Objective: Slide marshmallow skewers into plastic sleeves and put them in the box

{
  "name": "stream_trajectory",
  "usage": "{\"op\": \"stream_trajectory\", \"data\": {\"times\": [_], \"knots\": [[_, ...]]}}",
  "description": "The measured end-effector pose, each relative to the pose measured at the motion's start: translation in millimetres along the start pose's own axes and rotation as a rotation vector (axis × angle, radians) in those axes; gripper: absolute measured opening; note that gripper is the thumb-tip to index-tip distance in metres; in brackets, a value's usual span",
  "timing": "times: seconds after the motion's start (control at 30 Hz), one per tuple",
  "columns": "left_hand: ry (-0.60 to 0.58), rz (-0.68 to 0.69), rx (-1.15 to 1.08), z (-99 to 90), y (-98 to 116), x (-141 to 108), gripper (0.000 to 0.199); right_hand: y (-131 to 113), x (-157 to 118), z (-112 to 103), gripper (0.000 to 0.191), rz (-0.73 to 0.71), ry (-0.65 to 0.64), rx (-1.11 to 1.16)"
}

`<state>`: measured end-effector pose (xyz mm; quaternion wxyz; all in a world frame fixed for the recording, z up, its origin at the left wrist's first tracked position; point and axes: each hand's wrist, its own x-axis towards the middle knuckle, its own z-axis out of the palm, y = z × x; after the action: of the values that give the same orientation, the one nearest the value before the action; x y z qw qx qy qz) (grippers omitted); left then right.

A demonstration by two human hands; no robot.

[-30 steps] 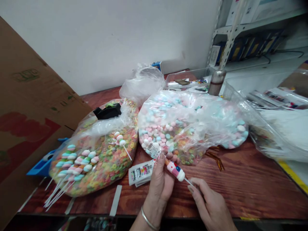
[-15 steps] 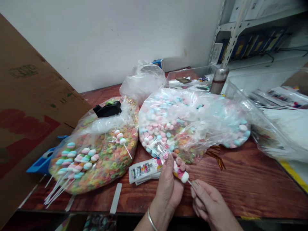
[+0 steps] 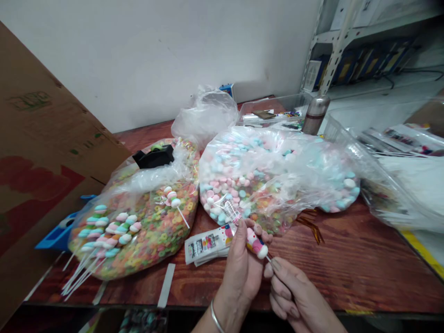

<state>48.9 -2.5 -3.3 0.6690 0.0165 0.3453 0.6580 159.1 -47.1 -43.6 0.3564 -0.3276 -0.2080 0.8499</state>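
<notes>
My left hand [image 3: 244,263] is wrapped round a small printed clear bag [image 3: 231,210], whose end sticks out past the thumb. Inside the bag's open lower end sits a marshmallow skewer [image 3: 257,244], with a white marshmallow at its tip. My right hand [image 3: 289,282] pinches the skewer's thin white stick just below that marshmallow. Beside my left wrist lies a stack of flat printed bags [image 3: 204,246]. Several marshmallow skewers [image 3: 111,231] rest on a large bag of colourful ring candy [image 3: 156,222], and a single skewer [image 3: 176,202] lies apart from them.
A large bag of pastel marshmallows [image 3: 239,162] lies behind my hands. A black tape dispenser [image 3: 154,157] sits on the candy bag; a blue one [image 3: 57,236] is at the left near a cardboard box [image 3: 41,152]. Clear bins [image 3: 385,185] and a bottle [image 3: 315,114] stand right.
My right hand has moved slightly left and up, and the skewer sits a little further into the bag in my left hand.
</notes>
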Motion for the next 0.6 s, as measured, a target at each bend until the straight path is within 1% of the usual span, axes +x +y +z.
{"op": "stream_trajectory", "data": {"times": [0.03,0.1,0.13,0.23,0.27,0.3,0.33,0.37,0.4,0.43,0.5,0.6], "knots": [[0.016,-0.002,0.007,0.5,0.0,0.1,0.021,-0.9,0.4,-2.3,0.035,-0.058,0.033,-0.094],[0.05,0.008,0.023,2.2,0.7,0.7,0.022,-1.7,2.0,-9.0,0.033,-0.218,0.101,-0.425],[0.063,0.014,0.029,3.2,1.2,1.2,0.023,-1.6,3.1,-12.5,0.029,-0.339,0.136,-0.633],[0.076,0.027,0.024,6.2,-0.1,1.5,0.022,-0.5,7.3,-18.4,0.017,-0.826,0.259,-1.227],[0.082,0.029,0.018,6.9,-2.3,0.8,0.021,-0.2,9.0,-18.5,0.016,-0.975,0.306,-1.369],[0.089,0.025,0.014,7.3,-5.4,-0.6,0.019,0.0,10.7,-17.8,0.015,-1.092,0.347,-1.48],[0.094,0.016,0.012,7.4,-9.5,-2.4,0.018,-0.1,12.4,-16.6,0.015,-1.174,0.38,-1.56],[0.097,0.003,0.016,7.1,-14.3,-4.7,0.018,-0.6,14.0,-15.4,0.016,-1.213,0.402,-1.604],[0.094,-0.011,0.026,6.4,-19.3,-7.1,0.019,-1.4,15.3,-14.4,0.017,-1.217,0.413,-1.61],[0.087,-0.023,0.04,5.4,-23.9,-9.5,0.02,-2.6,16.1,-14.0,0.017,-1.188,0.422,-1.578],[0.07,-0.04,0.075,2.7,-29.9,-13.0,0.022,-5.6,15.8,-14.9,0.019,-1.034,0.409,-1.45],[0.066,-0.034,0.115,-1.7,-28.7,-13.1,0.025,-9.2,10.2,-19.2,0.021,-0.725,0.319,-1.251]]}}
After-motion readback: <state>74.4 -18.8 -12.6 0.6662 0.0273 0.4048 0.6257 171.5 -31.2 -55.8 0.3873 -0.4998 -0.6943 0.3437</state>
